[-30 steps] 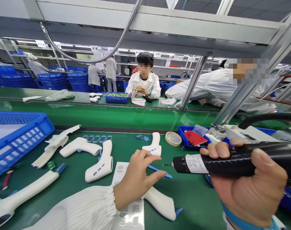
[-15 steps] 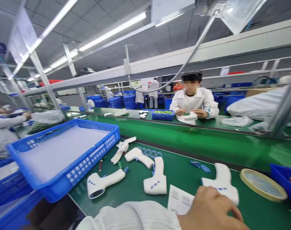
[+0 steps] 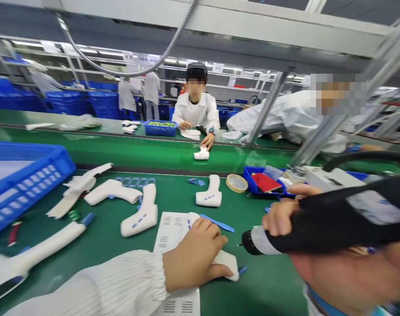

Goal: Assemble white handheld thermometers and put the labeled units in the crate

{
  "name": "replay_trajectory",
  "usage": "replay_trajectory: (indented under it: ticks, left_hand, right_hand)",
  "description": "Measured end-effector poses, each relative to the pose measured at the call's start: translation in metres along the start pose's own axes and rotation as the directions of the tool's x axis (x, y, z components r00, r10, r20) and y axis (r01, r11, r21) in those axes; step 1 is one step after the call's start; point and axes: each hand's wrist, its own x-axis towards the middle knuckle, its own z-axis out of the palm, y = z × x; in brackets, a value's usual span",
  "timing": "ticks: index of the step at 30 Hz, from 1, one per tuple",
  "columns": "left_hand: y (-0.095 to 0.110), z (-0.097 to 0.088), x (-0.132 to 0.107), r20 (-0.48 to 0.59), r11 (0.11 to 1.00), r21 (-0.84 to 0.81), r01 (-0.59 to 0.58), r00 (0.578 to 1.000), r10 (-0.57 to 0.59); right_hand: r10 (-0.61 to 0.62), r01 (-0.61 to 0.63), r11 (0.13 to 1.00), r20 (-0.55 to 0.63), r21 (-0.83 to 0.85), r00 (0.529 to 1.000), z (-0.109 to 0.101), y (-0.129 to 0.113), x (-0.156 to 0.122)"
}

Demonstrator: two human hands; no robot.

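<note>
The left hand [image 3: 196, 256], in a white sleeve [image 3: 101, 281], lies palm down over a white casing [image 3: 226, 262] on the tabletop [image 3: 262, 289]. Its thumb runs along the near side of the casing's handle and the other fingers curl over the far side; the palm covers much of it, but it appears to be gripping the handle. A blue tab [image 3: 242, 270] pokes out at the handle's end, and a printed sheet [image 3: 178, 308] lies partly beneath the hand.

Clock directions here are taken from the left hand. At three o'clock the right hand [image 3: 361, 267], somewhat blurred, is wrapped firmly around a black electric screwdriver [image 3: 338, 219], whose tip points toward nine o'clock, near the casing but apart from it.

A long-handled white casing [image 3: 48, 243] lies at nine o'clock. At one o'clock is a blue stick [image 3: 219, 224]. Two more casings [image 3: 140, 217] rest at ten o'clock, with a blue basket [image 3: 31, 184] beyond them. Farther out, another casing [image 3: 209, 198] sits at twelve, a tape roll [image 3: 237, 183] at one, and a blue bin [image 3: 249, 182] holding a red packet [image 3: 265, 182] at two.

Across the green strip [image 3: 137, 151], at twelve, a co-worker [image 3: 196, 109] has one hand on a small white casing [image 3: 201, 154].
</note>
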Motion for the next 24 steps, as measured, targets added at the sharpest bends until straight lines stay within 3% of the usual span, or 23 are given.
replay_trajectory:
  ticks: [4, 14, 24]
  left_hand:
    - [0.002, 0.005, -0.002, 0.052, 1.0, 0.001, -0.017, 0.998, 0.017]
    - [0.005, 0.002, 0.0, 0.094, 0.999, 0.038, -0.003, 0.996, 0.0]
    - [0.006, 0.003, 0.0, 0.128, 0.999, 0.034, 0.014, 0.992, -0.018]
  right_hand:
    - [0.092, -0.112, 0.985, 0.15, 0.13, 0.984, 0.015, 0.0, 0.012]
    - [0.207, -0.229, 0.968, 0.181, 0.108, 0.961, 0.019, 0.014, 0.006]
    - [0.193, -0.227, 0.966, 0.236, 0.123, 0.952, 0.018, 0.027, 0.003]
